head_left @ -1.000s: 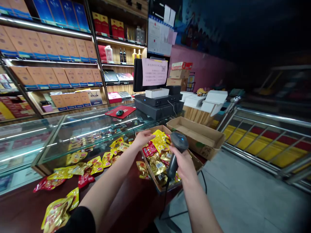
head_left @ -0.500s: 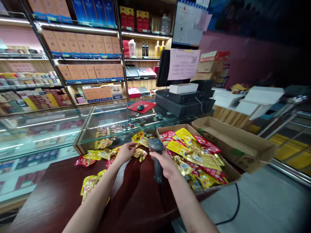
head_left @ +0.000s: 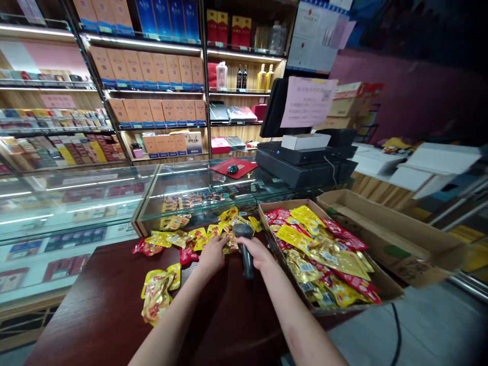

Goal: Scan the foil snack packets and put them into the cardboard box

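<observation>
My left hand lies on the loose yellow foil packets on the dark red counter, its fingers over one packet. Whether it grips that packet I cannot tell. My right hand is shut around the handle of a black corded handheld barcode scanner, whose head sits close beside the packets. To the right, a cardboard tray holds a heap of yellow, gold and red packets. A gold packet lies nearer me.
Behind the counter stands a glass display case, with a red mat and mouse on top. A black till with a monitor stands beyond. A second cardboard box sits right of the tray. Stocked shelves fill the back.
My left hand has moved from the tray's rim to the loose packets on the counter. The scanner has moved left and down with my right hand, and the view has swung left.
</observation>
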Motion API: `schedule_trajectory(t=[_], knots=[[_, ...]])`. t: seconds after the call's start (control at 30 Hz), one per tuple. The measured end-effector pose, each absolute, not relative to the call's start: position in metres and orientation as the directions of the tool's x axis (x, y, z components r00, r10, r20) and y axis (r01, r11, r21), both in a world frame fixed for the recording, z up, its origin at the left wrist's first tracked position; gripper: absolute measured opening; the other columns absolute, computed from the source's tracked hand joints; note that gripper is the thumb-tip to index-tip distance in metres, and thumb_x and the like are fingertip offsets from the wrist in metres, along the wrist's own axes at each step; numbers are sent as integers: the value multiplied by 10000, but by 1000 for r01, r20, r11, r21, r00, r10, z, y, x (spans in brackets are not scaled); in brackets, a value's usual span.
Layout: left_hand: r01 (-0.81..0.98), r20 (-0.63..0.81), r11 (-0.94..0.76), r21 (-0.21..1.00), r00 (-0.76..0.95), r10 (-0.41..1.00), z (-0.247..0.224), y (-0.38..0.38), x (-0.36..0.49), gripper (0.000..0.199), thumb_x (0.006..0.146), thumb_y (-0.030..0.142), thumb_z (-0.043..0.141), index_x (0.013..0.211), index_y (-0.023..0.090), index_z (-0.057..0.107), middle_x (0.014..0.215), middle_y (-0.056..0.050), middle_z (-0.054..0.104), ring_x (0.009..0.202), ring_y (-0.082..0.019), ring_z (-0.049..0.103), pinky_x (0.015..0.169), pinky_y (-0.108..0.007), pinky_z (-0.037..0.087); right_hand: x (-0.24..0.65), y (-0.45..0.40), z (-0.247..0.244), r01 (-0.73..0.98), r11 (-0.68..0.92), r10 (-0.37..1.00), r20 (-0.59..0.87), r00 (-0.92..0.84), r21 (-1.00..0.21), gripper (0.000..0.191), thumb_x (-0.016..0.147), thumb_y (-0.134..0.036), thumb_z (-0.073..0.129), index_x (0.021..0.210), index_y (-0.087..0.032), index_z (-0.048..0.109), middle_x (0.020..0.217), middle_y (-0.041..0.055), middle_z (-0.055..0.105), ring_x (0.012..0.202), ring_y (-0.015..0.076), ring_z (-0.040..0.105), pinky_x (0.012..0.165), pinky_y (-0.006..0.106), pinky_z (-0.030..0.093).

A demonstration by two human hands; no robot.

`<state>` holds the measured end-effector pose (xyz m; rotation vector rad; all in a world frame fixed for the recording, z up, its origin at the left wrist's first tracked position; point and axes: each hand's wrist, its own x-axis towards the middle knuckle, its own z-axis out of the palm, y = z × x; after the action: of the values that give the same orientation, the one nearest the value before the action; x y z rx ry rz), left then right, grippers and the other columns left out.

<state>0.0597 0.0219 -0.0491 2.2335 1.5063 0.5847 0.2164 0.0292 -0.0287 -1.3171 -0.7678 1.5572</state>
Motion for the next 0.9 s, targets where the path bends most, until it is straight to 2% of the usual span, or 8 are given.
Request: schedule_trajectory(t=[0.1,0.17,0.3,0.4,0.57,0.67,0.77,0.9], knots=[[598,125,-387,702,431,894,-46,21,57,672,692,128,576,1347,221,461,1284,-95,540,1170,-243,492,1006,-344,349,216,23,-19,-362,-415,908,-407,-101,-835,141,642,-165,669,778,-128,652,675,41,679,604,122,634,574,224,500],[510,129,-338,791,401,907,-42,18,54,681,672,209,643,1330,212,469,1264,-87,563,1137,-242,519,979,-342,375,215,15,-10,-444,-421,906,-391,-163,-791,156,645,-168,681,793,-134,647,752,68,701,689,151,668,632,250,526],[382,53,-119,917,177,983,-30,9,42,324,756,359,592,1012,165,633,912,-58,671,806,-185,605,743,-289,459,216,-3,5,-471,-363,931,-285,-229,-804,226,631,-188,712,846,-133,668,914,94,711,848,196,680,758,302,530],[194,-67,42,980,125,990,-22,-2,29,320,753,465,600,815,152,600,706,-15,609,625,-129,552,541,-217,399,219,-14,9,-396,-241,970,-210,-121,-886,273,630,-235,733,885,-150,688,959,71,709,926,204,661,834,312,504],[-164,-138,168,972,178,974,-12,-17,19,391,689,473,696,879,162,557,757,11,574,559,-65,504,469,-176,335,220,-25,5,-371,-233,971,-194,-139,-899,306,637,-248,738,929,-161,705,899,60,723,935,220,652,902,356,474],[-257,-165,207,944,174,971,-7,-17,20,381,688,449,715,885,158,569,764,9,582,544,-42,495,457,-158,334,214,-29,7,-409,-247,963,-175,-204,-879,322,627,-239,751,936,-163,704,923,65,724,926,223,657,917,372,468],[-310,-246,269,912,112,963,-3,-13,22,397,670,450,733,896,151,601,800,-21,626,589,-57,557,500,-155,403,207,-31,7,-463,-275,953,-177,-244,-842,342,601,-217,767,933,-162,702,942,66,722,917,223,663,917,377,472],[-444,-284,311,841,127,950,-4,-6,25,477,607,382,799,988,168,609,914,-66,673,710,-131,646,643,-242,517,201,-34,1,-492,-279,956,-192,-220,-825,301,594,-210,769,881,-149,702,884,57,723,877,205,669,910,349,472]])
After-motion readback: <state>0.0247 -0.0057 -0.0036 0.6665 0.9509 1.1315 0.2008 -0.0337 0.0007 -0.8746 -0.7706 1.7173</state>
